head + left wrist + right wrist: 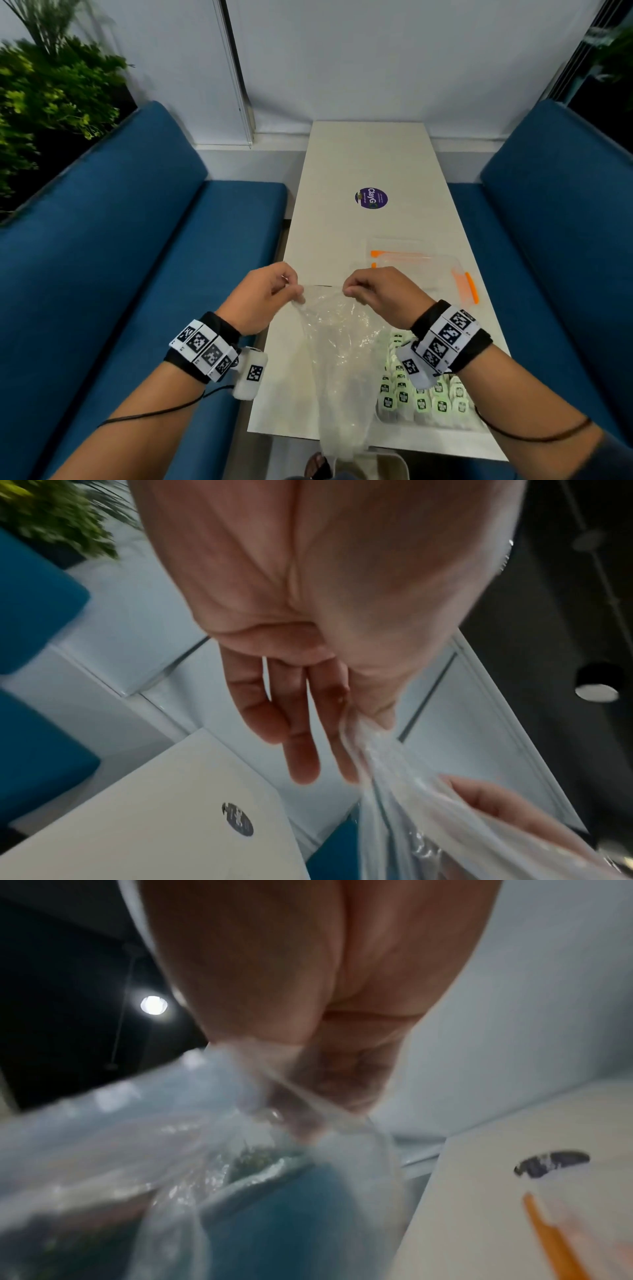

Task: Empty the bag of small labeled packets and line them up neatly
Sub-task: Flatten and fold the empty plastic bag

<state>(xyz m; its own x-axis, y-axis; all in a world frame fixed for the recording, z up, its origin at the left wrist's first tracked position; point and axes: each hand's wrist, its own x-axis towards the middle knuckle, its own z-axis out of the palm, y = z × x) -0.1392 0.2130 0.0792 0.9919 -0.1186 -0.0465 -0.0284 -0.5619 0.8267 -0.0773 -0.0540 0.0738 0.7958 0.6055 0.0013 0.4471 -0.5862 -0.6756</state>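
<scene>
Now pinching thin clear crumpled plastic bag (337, 346) at its upper edge, left hand (262, 296) and right hand (383, 296) level, knuckles up, above white table (368, 161). Hanging long axis straight down from fingertips, tail below near table edge, apparently empty. Small white green-labelled packets (423, 399) bunched loosely under right wrist, nearer right hand, not yet lined up.

Two hands (322, 298), three clear bags (339, 349), many packets (421, 401), uncountable.
</scene>
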